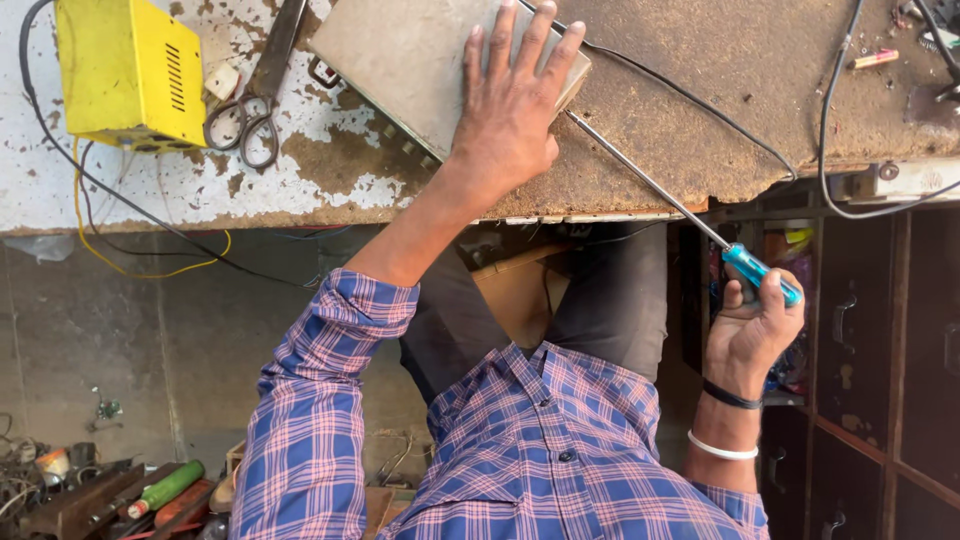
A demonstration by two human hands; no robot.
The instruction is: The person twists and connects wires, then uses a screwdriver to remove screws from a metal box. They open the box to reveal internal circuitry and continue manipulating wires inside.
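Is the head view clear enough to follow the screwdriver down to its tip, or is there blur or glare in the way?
Head view: even daylight, no strong glare; the screwdriver shaft is sharp, with a faint highlight, its tip hidden at the edge of the grey metal box; left hand and right hand are crisp; the drawers at right are in shade.

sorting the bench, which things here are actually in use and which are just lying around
In use:
- grey metal box, left hand flat on it
- long blue-handled screwdriver, gripped by right hand, tip at the box edge

Lying about:
- yellow box
- scissors
- black cables
- green-handled tool on the floor
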